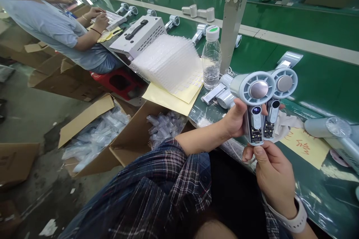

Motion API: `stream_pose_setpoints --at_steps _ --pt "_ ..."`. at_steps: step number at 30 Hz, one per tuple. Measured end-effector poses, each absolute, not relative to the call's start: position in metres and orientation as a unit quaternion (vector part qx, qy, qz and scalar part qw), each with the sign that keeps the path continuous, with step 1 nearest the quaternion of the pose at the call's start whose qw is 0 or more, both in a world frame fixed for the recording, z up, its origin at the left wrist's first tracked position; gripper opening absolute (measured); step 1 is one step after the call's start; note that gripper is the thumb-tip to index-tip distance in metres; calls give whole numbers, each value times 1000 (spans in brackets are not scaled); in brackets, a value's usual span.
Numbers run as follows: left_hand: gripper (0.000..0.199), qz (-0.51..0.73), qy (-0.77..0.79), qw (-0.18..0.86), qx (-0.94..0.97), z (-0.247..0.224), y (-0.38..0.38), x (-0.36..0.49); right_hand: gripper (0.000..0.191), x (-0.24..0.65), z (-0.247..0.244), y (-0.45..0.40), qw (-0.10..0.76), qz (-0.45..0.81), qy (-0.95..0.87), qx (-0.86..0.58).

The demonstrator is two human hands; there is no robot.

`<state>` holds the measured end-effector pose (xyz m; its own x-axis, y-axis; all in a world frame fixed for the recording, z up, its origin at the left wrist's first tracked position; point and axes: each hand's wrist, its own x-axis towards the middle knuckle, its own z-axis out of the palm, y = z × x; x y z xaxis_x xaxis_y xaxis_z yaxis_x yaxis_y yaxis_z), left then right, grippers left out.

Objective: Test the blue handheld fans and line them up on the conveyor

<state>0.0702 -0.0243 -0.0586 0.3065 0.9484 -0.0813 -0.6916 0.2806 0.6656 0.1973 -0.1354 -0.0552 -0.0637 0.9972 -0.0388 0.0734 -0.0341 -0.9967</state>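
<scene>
Two pale blue handheld fans are held upright together in my left hand point(238, 119), which wraps round their handles. The front handheld fan point(254, 87) has a silver disc at its hub, a lit display with digits, and a bare circuit board along its handle. Partly behind it, the second handheld fan point(284, 82) shows a dark display and a similar board. My right hand point(273, 170) is closed in a pinch at the bottom end of the front fan's handle. A thin pale cable point(250, 160) loops by those fingers; its end is hidden.
More fan parts point(218, 93) lie beside a water bottle point(211, 58). Left of it are bubble-wrap sheets point(171, 61) and a white instrument box point(140, 35). Open cartons point(120, 149) stand on the floor. A co-worker point(64, 33) sits further left. Large fan housings point(322, 127) lie right.
</scene>
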Motion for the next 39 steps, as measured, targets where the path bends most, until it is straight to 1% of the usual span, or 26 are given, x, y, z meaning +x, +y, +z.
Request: stream_pose_setpoints --at_steps 3,9,12,13,17,18,22,25,31,36,39 --pt "101 549 215 748 304 -59 -25 69 43 198 -55 -134 445 472 -539 -538" --pt "95 562 191 760 264 -62 -25 68 46 197 -59 -131 447 470 -531 -546" --pt "95 559 201 762 257 -65 -25 67 47 202 -59 -129 422 434 -578 -547" --pt "96 562 210 757 257 -65 -25 66 48 205 -57 -129 410 392 -604 -560" --pt "96 553 255 745 273 -61 -30 67 43 217 -36 -125 388 109 -638 -656" --pt "98 545 265 743 283 -58 -33 68 42 218 -29 -123 382 59 -645 -659" --pt "106 537 295 716 334 -54 -44 73 34 213 0 -112 328 -19 -759 -562" --pt "108 543 294 694 371 -57 -47 76 29 211 9 -104 319 -60 -802 -502" --pt "105 534 272 692 402 -63 -47 76 16 220 7 -102 292 -134 -841 -435" --pt "104 517 302 692 402 -68 -49 74 17 228 4 -102 286 -145 -857 -404" --pt "106 514 316 686 408 -71 -50 72 14 231 3 -100 274 -177 -857 -400"
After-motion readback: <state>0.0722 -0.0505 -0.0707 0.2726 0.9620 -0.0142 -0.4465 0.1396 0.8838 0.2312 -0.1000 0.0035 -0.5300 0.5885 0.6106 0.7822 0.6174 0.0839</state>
